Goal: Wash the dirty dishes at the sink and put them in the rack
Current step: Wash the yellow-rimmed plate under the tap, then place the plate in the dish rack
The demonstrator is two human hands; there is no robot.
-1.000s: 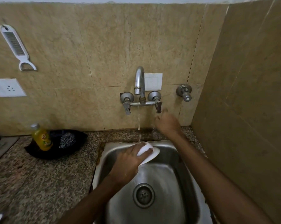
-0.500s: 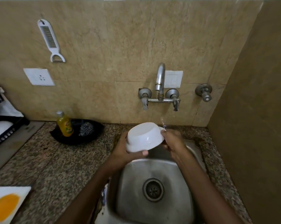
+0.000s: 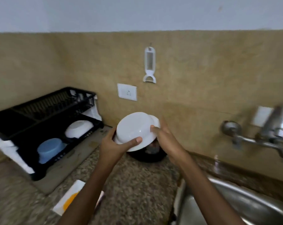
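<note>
Fingers [image 3: 109, 137] of our left hand [image 3: 112, 146] curl round the white bowl [image 3: 134, 127], thumb on its outer wall; our right hand [image 3: 167, 138] pinches the opposite rim. We hold it bottom-up above the table [image 3: 137, 184], between the sink [image 3: 235, 208] and the black dish rack [image 3: 44, 109], where a second white bowl [image 3: 79, 129] and a blue bowl [image 3: 50, 150] sit

Both hands are holding a white bowl [image 3: 134, 130], its underside tilting toward the camera. Left hand [image 3: 111, 146] is gripping the lower-left rim, thumb lying across the outside. Right hand [image 3: 167, 138] is pinching the right edge, fingers straight behind the rim. Left of the left hand, a black dish rack [image 3: 23, 120] is carrying a second white bowl [image 3: 79, 129] and a blue bowl [image 3: 50, 149]. A black dish [image 3: 147, 157] is sitting just beneath the hands. A sink [image 3: 235, 205] is lying right of the right forearm.
</note>
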